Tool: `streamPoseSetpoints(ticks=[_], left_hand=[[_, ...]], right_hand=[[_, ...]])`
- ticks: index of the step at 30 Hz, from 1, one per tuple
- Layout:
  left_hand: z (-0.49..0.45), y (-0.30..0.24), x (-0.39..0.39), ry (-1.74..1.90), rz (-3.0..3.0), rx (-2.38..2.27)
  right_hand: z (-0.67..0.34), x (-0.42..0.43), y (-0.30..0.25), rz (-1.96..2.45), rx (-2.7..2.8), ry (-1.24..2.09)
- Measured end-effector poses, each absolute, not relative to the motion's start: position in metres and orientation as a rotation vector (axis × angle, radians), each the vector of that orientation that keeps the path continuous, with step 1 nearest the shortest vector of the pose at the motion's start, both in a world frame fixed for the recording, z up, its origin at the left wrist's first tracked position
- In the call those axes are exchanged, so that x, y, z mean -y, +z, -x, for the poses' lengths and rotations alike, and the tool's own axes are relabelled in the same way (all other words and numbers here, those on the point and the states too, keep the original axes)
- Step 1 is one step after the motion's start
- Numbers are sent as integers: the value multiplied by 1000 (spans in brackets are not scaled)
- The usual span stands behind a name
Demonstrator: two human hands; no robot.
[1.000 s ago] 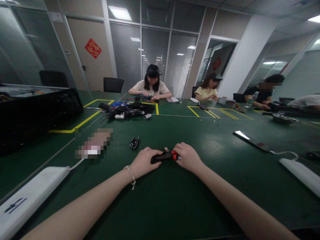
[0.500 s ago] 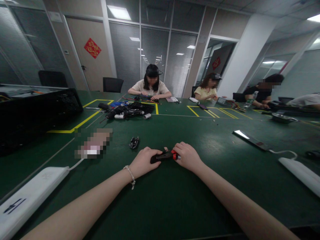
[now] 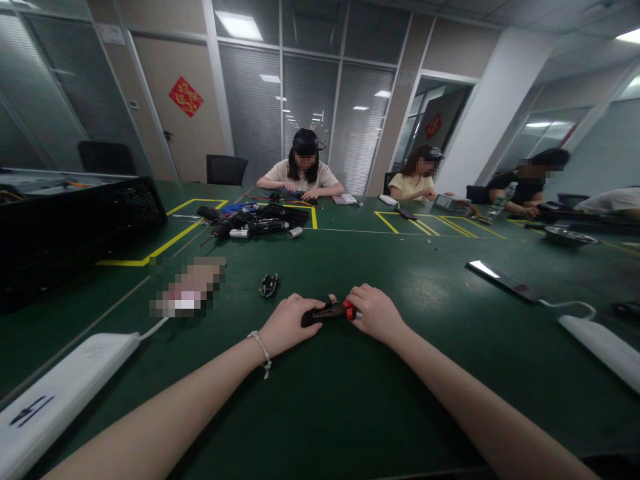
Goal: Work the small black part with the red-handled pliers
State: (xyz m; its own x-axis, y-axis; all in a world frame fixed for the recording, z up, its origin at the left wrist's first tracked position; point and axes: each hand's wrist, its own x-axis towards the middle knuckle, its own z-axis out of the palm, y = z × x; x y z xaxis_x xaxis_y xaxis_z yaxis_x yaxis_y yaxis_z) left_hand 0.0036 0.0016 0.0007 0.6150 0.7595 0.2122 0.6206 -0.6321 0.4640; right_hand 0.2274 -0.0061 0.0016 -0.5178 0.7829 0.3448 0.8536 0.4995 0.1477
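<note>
Low over the green table, my left hand [image 3: 289,325], with a pale bracelet at the wrist, is closed on a small black part [image 3: 309,318] between thumb and fingers. My right hand [image 3: 377,313] is wrapped round the red handles of a pair of pliers [image 3: 335,311]. The dark jaws point left and meet the black part. Whether they grip it, I cannot tell. A small tan piece [image 3: 332,298] shows just beyond the jaws. Beyond my left hand lies a small black-and-silver component [image 3: 269,285].
A large black case [image 3: 85,240] stands at left. Cables and tools [image 3: 255,220] lie in a heap behind. White power banks [image 3: 65,393] with cables flank both arms, a phone [image 3: 503,281] at right. A metal bowl [image 3: 570,236] sits far right. Several people sit across the table.
My hands, the pliers and the black part keep almost the same place and pose. The view shifts very slightly.
</note>
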Motion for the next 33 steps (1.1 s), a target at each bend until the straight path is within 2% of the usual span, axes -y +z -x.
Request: streamPoseSetpoints(ticks=[33], left_hand=[[-4,0,-2,550,-2502,-1114]], right_hand=[[-226,8,3,1358,2499,-409]])
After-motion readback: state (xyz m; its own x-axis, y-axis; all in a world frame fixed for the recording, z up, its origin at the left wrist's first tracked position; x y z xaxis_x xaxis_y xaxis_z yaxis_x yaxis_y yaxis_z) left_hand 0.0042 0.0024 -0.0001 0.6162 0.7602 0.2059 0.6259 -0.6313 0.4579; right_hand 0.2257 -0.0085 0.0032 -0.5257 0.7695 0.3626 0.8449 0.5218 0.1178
